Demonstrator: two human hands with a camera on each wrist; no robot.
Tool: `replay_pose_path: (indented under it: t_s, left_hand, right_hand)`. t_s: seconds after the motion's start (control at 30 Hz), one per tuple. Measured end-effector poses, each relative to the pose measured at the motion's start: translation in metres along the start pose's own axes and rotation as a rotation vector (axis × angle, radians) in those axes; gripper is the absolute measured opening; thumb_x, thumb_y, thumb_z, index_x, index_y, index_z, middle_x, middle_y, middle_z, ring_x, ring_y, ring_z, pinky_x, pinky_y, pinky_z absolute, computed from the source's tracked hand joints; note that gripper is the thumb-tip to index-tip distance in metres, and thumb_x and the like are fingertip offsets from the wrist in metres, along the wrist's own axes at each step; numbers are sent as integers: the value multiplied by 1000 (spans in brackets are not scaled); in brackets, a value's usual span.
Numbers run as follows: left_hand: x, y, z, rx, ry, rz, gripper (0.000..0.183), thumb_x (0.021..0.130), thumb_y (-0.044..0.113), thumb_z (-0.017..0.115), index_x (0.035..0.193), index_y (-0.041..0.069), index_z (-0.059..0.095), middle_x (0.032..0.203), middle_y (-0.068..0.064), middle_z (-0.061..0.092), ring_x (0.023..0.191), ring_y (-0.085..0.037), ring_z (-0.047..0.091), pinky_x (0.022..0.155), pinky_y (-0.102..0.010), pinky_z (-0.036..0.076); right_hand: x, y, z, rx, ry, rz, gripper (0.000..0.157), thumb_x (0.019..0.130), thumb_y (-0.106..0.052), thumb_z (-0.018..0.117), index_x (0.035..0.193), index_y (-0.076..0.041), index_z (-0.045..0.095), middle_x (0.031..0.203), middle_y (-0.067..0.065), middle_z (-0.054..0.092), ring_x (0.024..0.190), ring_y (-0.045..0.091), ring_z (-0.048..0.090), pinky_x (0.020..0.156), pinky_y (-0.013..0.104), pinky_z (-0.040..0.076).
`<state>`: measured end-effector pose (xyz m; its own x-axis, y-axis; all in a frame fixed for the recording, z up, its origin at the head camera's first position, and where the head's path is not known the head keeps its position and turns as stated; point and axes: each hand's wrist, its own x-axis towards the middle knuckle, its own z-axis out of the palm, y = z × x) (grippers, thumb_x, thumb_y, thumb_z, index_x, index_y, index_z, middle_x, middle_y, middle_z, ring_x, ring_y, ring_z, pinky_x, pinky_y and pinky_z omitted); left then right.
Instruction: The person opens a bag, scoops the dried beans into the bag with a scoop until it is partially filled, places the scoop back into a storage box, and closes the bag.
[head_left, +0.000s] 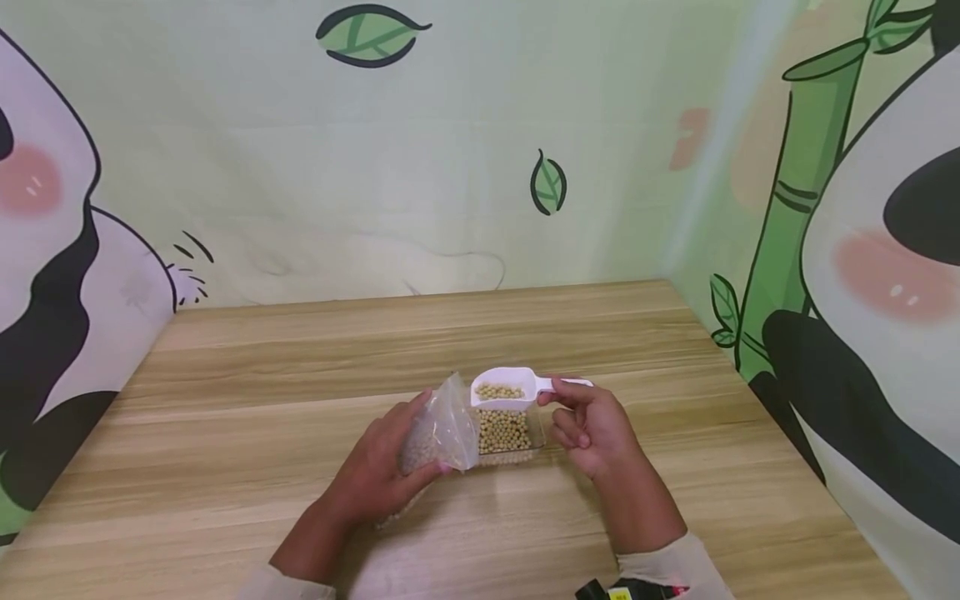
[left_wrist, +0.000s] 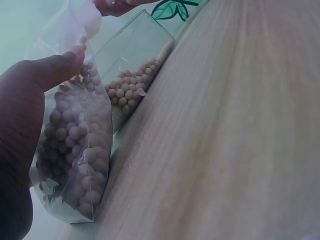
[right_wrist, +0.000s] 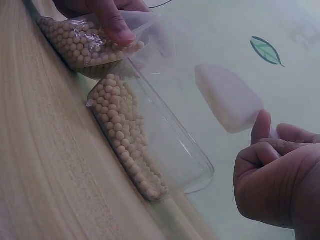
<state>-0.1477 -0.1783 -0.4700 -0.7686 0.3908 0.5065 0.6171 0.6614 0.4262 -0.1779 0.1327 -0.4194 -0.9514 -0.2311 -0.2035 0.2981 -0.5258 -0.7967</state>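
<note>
My left hand (head_left: 390, 458) grips a clear plastic bag (left_wrist: 75, 145) partly filled with round pale soybeans, its open mouth leaning toward a clear container (right_wrist: 165, 120). Soybeans (head_left: 504, 432) lie along the container's bottom, heaped higher on the side by the bag in the right wrist view. Between thumb and fingers, my right hand (head_left: 596, 425) pinches the handle of a white scoop (head_left: 506, 389). A small heap of soybeans shows in the scoop, which is held above the container and overlaps its far part in the head view.
Bag and container stand on a wood-grain table (head_left: 300, 358). Behind it rises a pale green wall (head_left: 450, 125) printed with leaves, with panda and bamboo pictures at the sides. A black device (head_left: 630, 590) sits at my right sleeve.
</note>
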Motion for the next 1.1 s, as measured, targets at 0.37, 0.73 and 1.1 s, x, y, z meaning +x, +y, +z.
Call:
replay_pose_path:
  t_s: [0.37,0.73,1.1]
  left_hand:
    - [0,1,0,-10,-2,-4,97,88,36,90,167,8,41,142,-12,69,111,-21,67,94,-49,55]
    - [0,0,2,-3,-5,1,96,88,35,91,165,3,43,144,-12,69,114,-22,68,96,-51,55]
    - [-1,0,1,-20,-26,-41,96,90,38,90,168,11,41,145,-9,68,113,-20,67,95,-49,55]
  right_hand:
    - [-8,3,10,-231,-81,-190,28,108,-3,57,99,-16,79,72,-5,76,37,0,31,46,23,19]
    - [-11,13,16,-413,-123,-416,20,102,3,64,103,-12,77,73,-6,75,49,2,30,48,30,16]
    - [-13,10,19,-268,29,-595,33,100,11,57,93,-14,78,67,-4,69,46,5,33,48,35,13]
